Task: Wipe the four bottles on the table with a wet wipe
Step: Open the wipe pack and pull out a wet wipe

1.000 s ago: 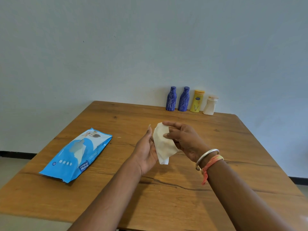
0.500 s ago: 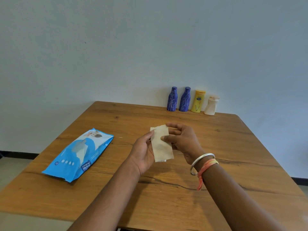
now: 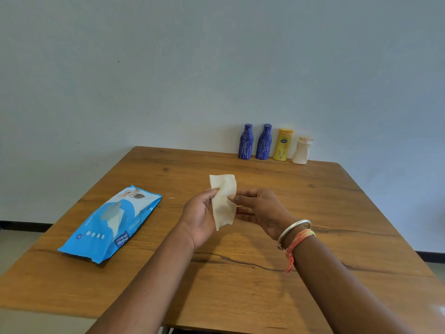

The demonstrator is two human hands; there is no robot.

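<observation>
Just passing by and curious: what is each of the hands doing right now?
Left hand: pinches the wet wipe.
Right hand: pinches the same wipe.

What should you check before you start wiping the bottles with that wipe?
1. Wet wipe pinched by left hand and right hand: ok.
2. Wipe wet enough: cannot tell.
3. Left blue bottle, right blue bottle, yellow bottle and white bottle upright at the table's far edge: ok.
4. A bottle picked up for wiping: not ok.
5. Wipes pack lying off to the left: ok.
</observation>
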